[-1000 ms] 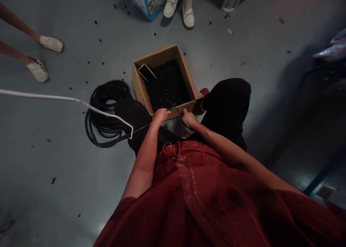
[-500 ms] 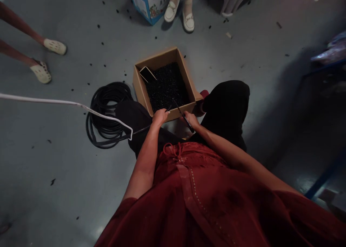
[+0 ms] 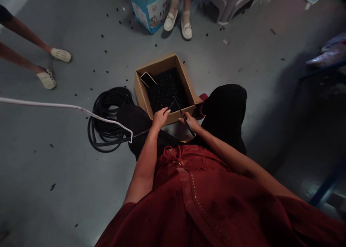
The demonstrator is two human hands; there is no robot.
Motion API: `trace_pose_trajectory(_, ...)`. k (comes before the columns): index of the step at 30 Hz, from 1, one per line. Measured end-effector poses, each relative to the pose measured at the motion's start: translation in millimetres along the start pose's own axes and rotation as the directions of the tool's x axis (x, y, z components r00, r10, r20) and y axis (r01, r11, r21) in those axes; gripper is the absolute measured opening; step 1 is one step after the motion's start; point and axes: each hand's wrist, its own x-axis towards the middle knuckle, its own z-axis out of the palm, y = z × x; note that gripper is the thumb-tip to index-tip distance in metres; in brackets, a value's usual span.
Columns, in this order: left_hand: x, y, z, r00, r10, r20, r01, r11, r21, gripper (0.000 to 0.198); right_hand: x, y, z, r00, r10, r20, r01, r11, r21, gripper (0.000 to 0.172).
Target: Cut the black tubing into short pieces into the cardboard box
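My left hand (image 3: 160, 118) is shut on a thin black cable (image 3: 140, 133) over the near edge of a cardboard box (image 3: 162, 63), with the cable's cut end (image 3: 170, 105) sticking out past my fingers. My right hand (image 3: 189, 124) grips black-handled scissors (image 3: 183, 115), their blades pointing over the box, just right of that end. The box holds a heap of small black cut pieces (image 3: 164, 90) and a flat dark phone-like object (image 3: 147, 79). The cable leads back to a black coil (image 3: 106, 112) on the floor.
A white cord (image 3: 81, 107) crosses the coil. Black bits lie scattered on the grey floor (image 3: 65, 160). One person's legs in white clogs (image 3: 61, 55) stand left, another's white loafers (image 3: 177, 27) stand ahead beside a blue floral carton (image 3: 148, 9). A plastic stool (image 3: 227, 2) stands behind.
The scissors have swung away from the cable end, toward the right. The box, coil and floor sit slightly lower in view as the head camera shifts.
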Motion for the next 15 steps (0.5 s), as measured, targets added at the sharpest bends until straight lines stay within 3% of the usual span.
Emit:
trace_pose_trajectory(7, 1.3, -0.7, 1.4, 1.0, -0.005, -0.001, 0.005, 0.999, -0.035, 0.041, -1.6, -1.1, 4.1, 0.999, -0.027, 0.026, 0.024, 0.994, 0.108, 0.054)
trace_pose_trajectory(15, 1.0, -0.4, 1.7, 1.0, 0.016, 0.025, -0.014, 0.999, -0.048, 0.041, -7.3, -3.9, 1.2, 0.999, -0.025, 0.024, 0.024, 0.998, 0.055, 0.06)
